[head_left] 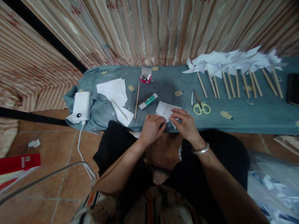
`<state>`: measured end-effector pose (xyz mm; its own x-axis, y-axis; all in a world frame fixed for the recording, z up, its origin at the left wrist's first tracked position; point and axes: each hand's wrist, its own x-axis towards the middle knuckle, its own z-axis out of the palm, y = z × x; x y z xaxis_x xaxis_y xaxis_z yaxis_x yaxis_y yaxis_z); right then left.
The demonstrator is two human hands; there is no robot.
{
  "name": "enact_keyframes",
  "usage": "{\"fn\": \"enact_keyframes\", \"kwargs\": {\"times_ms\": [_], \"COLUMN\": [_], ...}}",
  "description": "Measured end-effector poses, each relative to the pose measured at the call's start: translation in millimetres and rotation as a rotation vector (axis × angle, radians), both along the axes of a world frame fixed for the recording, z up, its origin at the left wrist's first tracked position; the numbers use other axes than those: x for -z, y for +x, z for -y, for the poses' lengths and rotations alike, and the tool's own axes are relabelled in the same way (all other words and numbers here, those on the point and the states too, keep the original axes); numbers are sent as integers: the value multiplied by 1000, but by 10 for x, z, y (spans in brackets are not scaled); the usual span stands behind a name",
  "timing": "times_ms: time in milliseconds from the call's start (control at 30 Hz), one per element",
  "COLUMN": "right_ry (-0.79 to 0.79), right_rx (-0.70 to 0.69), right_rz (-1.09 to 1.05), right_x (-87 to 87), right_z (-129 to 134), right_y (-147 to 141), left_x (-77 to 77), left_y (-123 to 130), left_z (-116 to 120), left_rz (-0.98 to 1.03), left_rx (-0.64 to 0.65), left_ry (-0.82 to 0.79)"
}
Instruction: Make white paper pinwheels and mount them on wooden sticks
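Note:
A small white sheet of paper [165,109], cut and partly folded, lies at the front edge of the cloth-covered bench between my hands. My left hand [152,128] is closed on its near left edge, thumb and fingers together. From the right, my right hand [184,123] pinches the same paper between thumb and fingers. Just beyond it to the left lies a green and white glue stick [148,101]. A thin wooden stick [137,101] rests farther left. Yellow-green-handled scissors [201,107] lie to the right of my right hand.
Paper pinwheels [224,62] on wooden sticks lie in a row at the back right. A red box of pins [145,76] stands open at the back. Paper sheets [113,90], a pen [119,109] and a white power bank [81,104] with a cable are on the left.

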<state>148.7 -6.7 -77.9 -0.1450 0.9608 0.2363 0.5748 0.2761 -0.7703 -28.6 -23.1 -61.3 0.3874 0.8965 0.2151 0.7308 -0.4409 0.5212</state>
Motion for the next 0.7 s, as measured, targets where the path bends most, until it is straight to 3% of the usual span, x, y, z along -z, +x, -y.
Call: {"fn": "enact_keyframes", "kwargs": {"times_ms": [700], "right_ry": [83], "right_rx": [93], "right_rz": [149], "right_x": [13], "right_z": [4], "right_y": [-141], "left_x": [-59], "left_y": [21], "left_z": [-9], "left_rz": [-111], "left_rx": [5], "left_ry": [-69]}}
